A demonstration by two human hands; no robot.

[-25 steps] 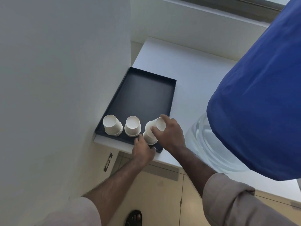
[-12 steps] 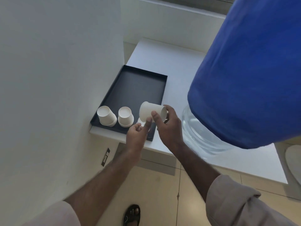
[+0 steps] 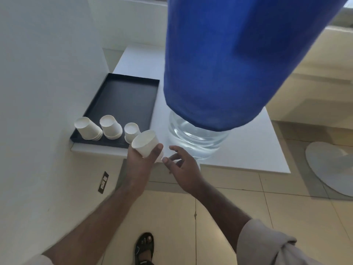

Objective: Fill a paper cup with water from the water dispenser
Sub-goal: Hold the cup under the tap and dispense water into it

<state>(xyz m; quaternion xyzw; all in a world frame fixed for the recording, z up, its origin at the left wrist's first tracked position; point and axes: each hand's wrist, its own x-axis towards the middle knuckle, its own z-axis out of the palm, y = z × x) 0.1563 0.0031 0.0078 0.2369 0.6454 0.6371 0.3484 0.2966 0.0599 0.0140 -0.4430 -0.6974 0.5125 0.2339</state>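
My left hand [image 3: 140, 162] grips a white paper cup [image 3: 145, 143], tilted with its mouth up and to the left, just in front of the counter's near edge. My right hand [image 3: 181, 165] is beside it, fingers spread and holding nothing. Three upside-down stacks of paper cups [image 3: 111, 127] stand along the near end of a black tray [image 3: 124, 98]. The water dispenser's big bottle, wrapped in a blue cover [image 3: 219, 64], rises right of the tray; its clear lower part [image 3: 193, 138] shows water. No tap is visible.
The tray and the bottle rest on a white counter [image 3: 248, 159]. A white wall [image 3: 38, 92] closes in the left side, with a small dark socket plate [image 3: 103, 182]. Below are beige floor tiles, a grey mat [image 3: 328, 165] at the right, and my sandalled foot [image 3: 144, 247].
The cup was lifted off the right stack by my right hand and passed to my left hand. My right hand has let go and opened. The view swung right toward the bottle.
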